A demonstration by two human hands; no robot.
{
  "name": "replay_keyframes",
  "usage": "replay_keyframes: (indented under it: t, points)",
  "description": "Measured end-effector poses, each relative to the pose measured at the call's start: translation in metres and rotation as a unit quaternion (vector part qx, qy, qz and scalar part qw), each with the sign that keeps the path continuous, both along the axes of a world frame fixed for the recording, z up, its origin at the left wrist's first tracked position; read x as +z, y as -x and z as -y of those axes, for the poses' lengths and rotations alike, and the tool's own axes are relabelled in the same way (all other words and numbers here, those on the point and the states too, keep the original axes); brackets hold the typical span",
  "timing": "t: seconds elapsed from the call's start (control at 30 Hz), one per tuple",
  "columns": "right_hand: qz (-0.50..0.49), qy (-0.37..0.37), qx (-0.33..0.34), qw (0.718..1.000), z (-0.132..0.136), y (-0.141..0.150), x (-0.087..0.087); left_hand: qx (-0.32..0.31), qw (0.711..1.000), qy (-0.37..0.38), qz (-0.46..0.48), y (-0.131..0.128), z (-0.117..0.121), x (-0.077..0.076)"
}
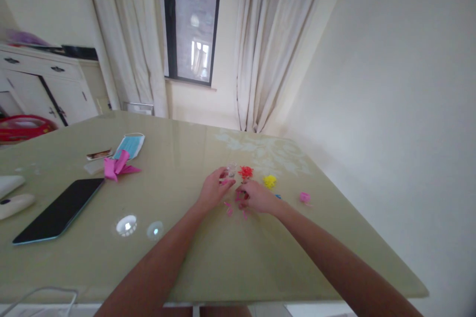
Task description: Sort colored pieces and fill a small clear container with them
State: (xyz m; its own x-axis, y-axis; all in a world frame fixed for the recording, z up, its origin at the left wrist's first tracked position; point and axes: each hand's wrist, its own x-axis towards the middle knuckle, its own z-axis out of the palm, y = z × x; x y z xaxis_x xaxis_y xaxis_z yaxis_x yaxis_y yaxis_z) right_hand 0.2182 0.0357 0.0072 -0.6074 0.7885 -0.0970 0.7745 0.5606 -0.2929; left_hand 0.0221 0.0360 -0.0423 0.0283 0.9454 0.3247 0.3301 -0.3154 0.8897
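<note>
My left hand (214,188) is over the middle of the table with its fingers bent, and a bit of pink shows between thumb and fingers. Close by on the right, my right hand (256,195) has its fingers curled around small pink bands (238,196); they look like thin rubber bands. Several loose pink bands (229,210) lie on the tabletop just below the hands. Beyond the fingertips are a clear pile (231,168) and a red pile (246,172) of similar small pieces. A yellow pile (269,181) and a partly covered blue bit (277,196) are beside my right hand.
A pink bundle (305,197) lies farther right on the glossy table (282,257). On the left are a dark tablet (61,210), a pink folded paper piece (119,165), a blue face mask (130,145) and white objects. A wall (409,109) borders the table's right side.
</note>
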Motion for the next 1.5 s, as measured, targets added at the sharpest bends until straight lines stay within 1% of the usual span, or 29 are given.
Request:
replay_keyframes:
  t: [0.13,0.3,0.57,0.67,0.73,0.8,0.87,0.9,0.97,1.03,1.07,1.1,1.13,1.2,1.27,1.33,1.43,1.5]
  points:
    - [-0.006,-0.026,0.011,1.0,0.002,0.004,-0.008,-0.002,1.0,0.006,0.002,0.001,0.001,0.001]
    - [0.01,-0.04,0.015,0.999,0.001,0.005,-0.008,-0.003,1.0,0.002,-0.001,0.002,0.002,0.002]
    - [0.042,-0.052,0.069,0.995,0.004,0.006,-0.007,-0.001,1.0,-0.003,-0.018,0.001,0.003,0.004]
    - [0.038,-0.063,0.06,0.995,0.007,0.006,-0.008,0.003,1.0,-0.006,-0.022,0.001,0.002,0.004]
    - [0.027,-0.071,0.041,0.996,0.008,0.005,-0.008,0.004,1.0,-0.005,-0.02,0.001,0.001,0.003]
    - [0.01,-0.08,0.015,0.997,0.007,0.002,-0.004,0.001,1.0,-0.002,-0.016,0.001,0.0,0.002]
    - [-0.01,-0.093,-0.011,0.996,0.003,-0.003,0.006,0.001,1.0,0.002,-0.016,0.001,-0.001,0.0]
    - [-0.022,-0.1,-0.024,0.994,0.001,-0.005,0.015,0.003,1.0,0.002,-0.019,0.001,-0.001,-0.002]
    - [-0.047,-0.117,-0.043,0.991,-0.004,-0.008,0.036,0.011,0.999,-0.002,-0.031,0.0,-0.002,-0.005]
    - [-0.082,-0.144,-0.056,0.985,-0.01,-0.007,0.062,0.015,0.999,-0.008,-0.043,0.0,-0.003,-0.007]
    - [-0.072,-0.161,-0.048,0.983,-0.013,-0.004,0.074,0.013,0.999,-0.011,-0.048,0.0,-0.003,-0.008]
    - [-0.04,-0.178,-0.032,0.983,-0.015,0.0,0.086,0.011,0.999,-0.013,-0.05,0.0,-0.003,-0.009]
    - [0.007,-0.194,-0.006,0.981,-0.017,0.006,0.096,0.01,0.999,-0.015,-0.05,0.0,-0.003,-0.009]
    - [0.111,-0.23,0.051,0.966,-0.021,0.018,0.112,0.008,0.999,-0.013,-0.049,0.0,-0.003,-0.01]
    - [0.187,-0.248,0.097,0.946,-0.024,0.03,0.12,0.011,0.999,-0.011,-0.05,0.0,-0.003,-0.01]
    - [0.225,-0.254,0.133,0.931,-0.026,0.04,0.124,0.014,0.998,-0.014,-0.057,-0.001,-0.003,-0.01]
    - [0.242,-0.245,0.166,0.924,-0.027,0.052,0.125,0.019,0.997,-0.019,-0.069,-0.002,-0.002,-0.009]
    - [0.237,-0.229,0.169,0.929,-0.029,0.056,0.124,0.023,0.997,-0.022,-0.072,-0.003,-0.002,-0.008]
